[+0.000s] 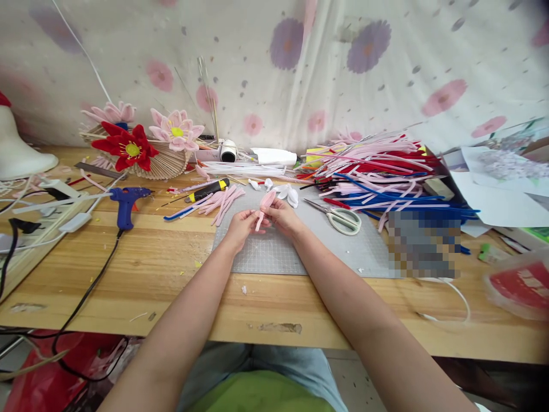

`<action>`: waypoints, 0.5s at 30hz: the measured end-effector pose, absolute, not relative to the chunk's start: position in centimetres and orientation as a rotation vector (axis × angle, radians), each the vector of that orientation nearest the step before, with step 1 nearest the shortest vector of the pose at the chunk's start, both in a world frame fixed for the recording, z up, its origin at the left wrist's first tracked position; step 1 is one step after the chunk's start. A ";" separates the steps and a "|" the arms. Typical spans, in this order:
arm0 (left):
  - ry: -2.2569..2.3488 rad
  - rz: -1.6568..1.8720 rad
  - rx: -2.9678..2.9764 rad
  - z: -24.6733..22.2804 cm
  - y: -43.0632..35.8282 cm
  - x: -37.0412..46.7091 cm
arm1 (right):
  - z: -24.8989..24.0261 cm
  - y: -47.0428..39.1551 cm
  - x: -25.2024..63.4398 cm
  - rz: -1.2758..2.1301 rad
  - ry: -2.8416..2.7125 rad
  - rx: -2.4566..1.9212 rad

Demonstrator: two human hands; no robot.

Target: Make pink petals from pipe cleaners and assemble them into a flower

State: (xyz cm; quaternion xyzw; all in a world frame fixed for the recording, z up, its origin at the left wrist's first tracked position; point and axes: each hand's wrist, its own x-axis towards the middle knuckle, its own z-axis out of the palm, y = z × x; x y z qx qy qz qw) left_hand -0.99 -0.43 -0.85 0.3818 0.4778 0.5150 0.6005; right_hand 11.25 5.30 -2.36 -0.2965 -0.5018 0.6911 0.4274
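Between my two hands, just above the grey cutting mat (274, 254), is a pink pipe-cleaner petal (267, 200) with a short stem hanging down. The fingers of my left hand (243, 224) pinch it near the stem. My right hand (281, 217) grips it from the other side, by the base of the looped part. White petals (288, 194) lie on the mat just behind my right hand. Cut pink pipe cleaners (223, 203) are spread to the left of my hands. Scissors with pale handles (345, 221) rest on the mat to the right.
A blue glue gun (127, 206) with a black cord stands on the left. Behind it are a red flower (125, 149) and a pink flower (176, 131). A large heap of pipe cleaners (377, 160) fills the back right. A yellow-black utility knife (208, 190) lies left of the mat.
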 end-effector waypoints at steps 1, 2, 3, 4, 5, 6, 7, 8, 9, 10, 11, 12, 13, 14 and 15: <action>1.090 1.191 0.847 -0.8 -0.5 -0.9 | -2.4 5.3 11.2 1.720 -1.233 -0.738; 1.084 1.183 0.814 -0.7 -0.5 -0.8 | -2.4 5.3 11.1 1.708 -1.214 -0.737; 1.099 1.172 0.790 -0.6 -0.5 -0.7 | -2.5 5.2 11.0 1.687 -1.202 -0.737; 1.151 1.163 0.780 -0.5 -0.5 -0.6 | -2.5 5.2 10.9 1.653 -1.201 -0.741; 1.244 1.161 0.799 -0.4 -0.6 -0.5 | -2.5 5.2 10.7 1.609 -1.209 -0.751; 1.378 1.170 0.862 -0.4 -0.6 -0.5 | -2.6 5.2 10.5 1.560 -1.221 -0.767; 1.539 1.185 0.970 -0.3 -0.7 -0.4 | -2.6 5.2 10.3 1.509 -1.232 -0.785; 1.704 1.201 1.115 -0.2 -0.9 -0.4 | -2.6 5.1 10.1 1.461 -1.238 -0.803; 1.849 1.214 1.276 -0.2 -1.1 -0.3 | -2.7 5.1 9.9 1.420 -1.237 -0.818; 1.952 1.215 1.432 -0.1 -1.2 -0.3 | -2.7 5.0 9.8 1.388 -1.227 -0.827; 2.010 1.204 1.559 -0.1 -1.4 -0.2 | -2.7 4.9 9.6 1.364 -1.212 -0.833; 2.037 1.185 1.638 -0.1 -1.5 -0.2 | -2.7 4.9 9.5 1.345 -1.197 -0.836; 2.040 1.166 1.676 -0.2 -1.6 -0.3 | -2.7 4.8 9.5 1.334 -1.189 -0.839; 2.031 1.154 1.687 -0.2 -1.6 -0.3 | -2.6 4.8 9.5 1.325 -1.186 -0.844; 2.019 1.154 1.681 -0.4 -1.6 -0.3 | -2.6 4.7 9.5 1.321 -1.189 -0.850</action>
